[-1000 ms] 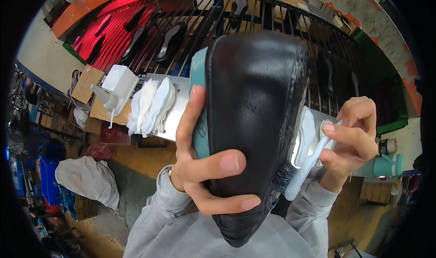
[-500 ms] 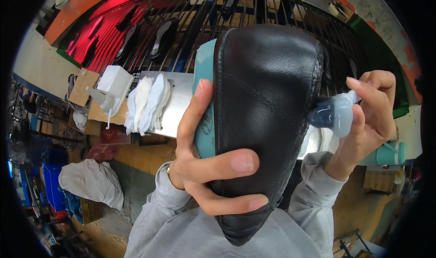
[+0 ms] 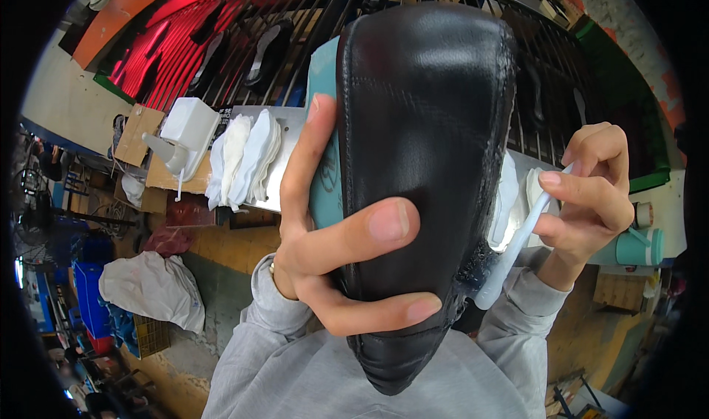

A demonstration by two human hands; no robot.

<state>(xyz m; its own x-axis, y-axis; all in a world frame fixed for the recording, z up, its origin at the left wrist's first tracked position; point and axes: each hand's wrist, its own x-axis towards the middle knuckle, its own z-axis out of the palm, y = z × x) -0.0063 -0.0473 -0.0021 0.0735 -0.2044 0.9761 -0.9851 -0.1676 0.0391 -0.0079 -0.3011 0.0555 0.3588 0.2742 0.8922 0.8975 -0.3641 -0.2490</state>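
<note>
Close to the camera, the left hand gripped a black leather shoe upper mounted on a teal last, filling the centre of the frame. Thumb and one finger were wrapped across the front of the leather at lower centre, the other fingers ran up the teal side on the left; hand fully closed on it. Shoe's long axis ran top to bottom of the frame, narrow end down toward the grey sleeves.

Right hand, at right of frame, pinched a white brush handle between thumb and curled fingers. Handle slanted down-left, its dark bristle end touching the shoe's right edge low down, at the rough dark margin. So the work spot lay left and below the right fingers, right hand nearer to it.

Farther back, upper left: white dispenser bottle and a stack of white insoles on a shelf. Teal jug at right. Black metal rack with shoe soles across the top.
</note>
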